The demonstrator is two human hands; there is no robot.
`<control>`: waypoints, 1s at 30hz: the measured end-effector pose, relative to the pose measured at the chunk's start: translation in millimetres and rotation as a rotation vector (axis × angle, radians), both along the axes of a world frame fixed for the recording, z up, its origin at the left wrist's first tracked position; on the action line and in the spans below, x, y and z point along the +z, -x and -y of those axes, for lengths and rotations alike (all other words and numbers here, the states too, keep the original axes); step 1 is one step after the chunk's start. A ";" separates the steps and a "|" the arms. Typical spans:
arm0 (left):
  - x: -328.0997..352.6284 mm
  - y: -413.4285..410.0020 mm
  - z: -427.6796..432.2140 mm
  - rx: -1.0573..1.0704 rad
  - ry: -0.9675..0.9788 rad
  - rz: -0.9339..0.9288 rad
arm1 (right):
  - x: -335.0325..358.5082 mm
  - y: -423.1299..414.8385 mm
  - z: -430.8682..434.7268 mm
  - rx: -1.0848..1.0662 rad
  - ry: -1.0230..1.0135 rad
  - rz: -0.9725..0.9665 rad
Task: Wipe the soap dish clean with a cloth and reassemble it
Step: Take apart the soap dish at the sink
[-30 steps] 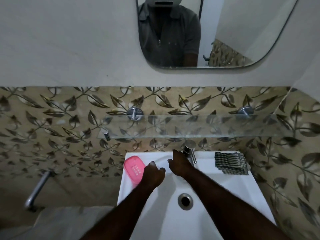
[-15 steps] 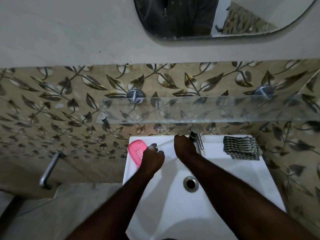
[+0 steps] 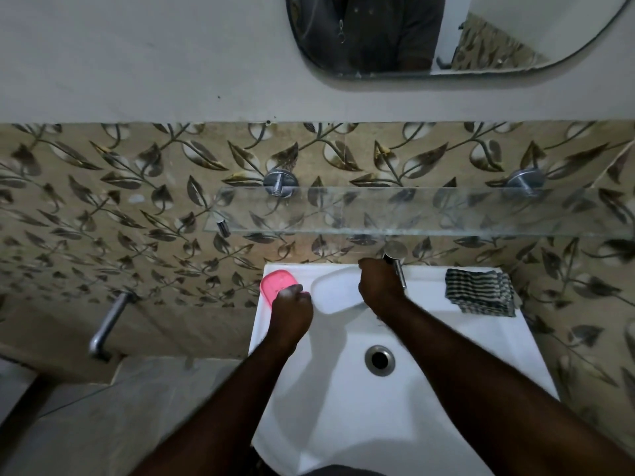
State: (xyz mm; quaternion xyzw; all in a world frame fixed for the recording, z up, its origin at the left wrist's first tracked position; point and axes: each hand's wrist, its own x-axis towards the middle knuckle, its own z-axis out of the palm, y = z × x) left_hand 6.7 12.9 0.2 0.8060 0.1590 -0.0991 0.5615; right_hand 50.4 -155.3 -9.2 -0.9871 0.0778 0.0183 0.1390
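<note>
The pink soap dish [image 3: 277,282] sits on the back left corner of the white sink [image 3: 481,341]. My left hand [image 3: 292,309] lies over the dish's near right edge with its fingers curled on it, hiding that part. My right hand [image 3: 379,285] is at the back of the basin, just left of the steel tap [image 3: 396,257]; its fingers point away from me and their ends are hidden. A folded dark striped cloth [image 3: 481,292] lies on the back right rim, untouched.
A glass shelf [image 3: 412,211] on two steel pegs juts out above the tap. The drain [image 3: 379,360] is in the middle of the basin. A steel pipe [image 3: 108,326] sticks out of the leaf-patterned tiles at the left. A mirror [image 3: 446,36] hangs above.
My left hand has moved left onto the edge of the pink dish. The right hand stays beside the tap. The camera has tilted down slightly.
</note>
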 end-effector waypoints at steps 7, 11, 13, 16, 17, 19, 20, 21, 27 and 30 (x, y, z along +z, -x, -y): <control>9.3 15.8 -3.7 0.065 0.266 -0.143 | -3.0 31.8 -2.4 0.059 -0.202 0.148; 8.2 22.8 -9.6 0.220 0.351 -0.126 | 0.6 49.9 -3.4 0.032 -0.341 0.142; 8.1 26.6 -9.4 0.218 0.374 -0.096 | 6.8 61.9 -2.4 -0.010 -0.411 0.117; 8.2 33.0 -7.5 0.226 0.409 -0.070 | 15.7 82.4 1.4 -0.042 -0.579 0.089; 9.3 35.5 -6.4 0.229 0.416 -0.055 | 17.5 88.6 2.1 -0.044 -0.632 0.081; 9.6 40.9 -4.8 0.239 0.443 -0.020 | 19.7 98.8 3.0 -0.024 -0.672 0.078; 9.8 43.0 -3.9 0.253 0.481 -0.013 | 19.5 102.3 2.4 -0.007 -0.681 0.085; 10.1 45.3 -2.9 0.273 0.528 -0.017 | 19.2 105.6 1.7 0.006 -0.691 0.094; 11.4 56.0 8.7 0.350 0.653 -0.047 | 23.2 119.7 2.5 -0.007 -0.825 0.168; 13.1 58.9 13.3 0.345 0.655 -0.030 | 26.4 123.0 5.7 -0.028 -0.868 0.182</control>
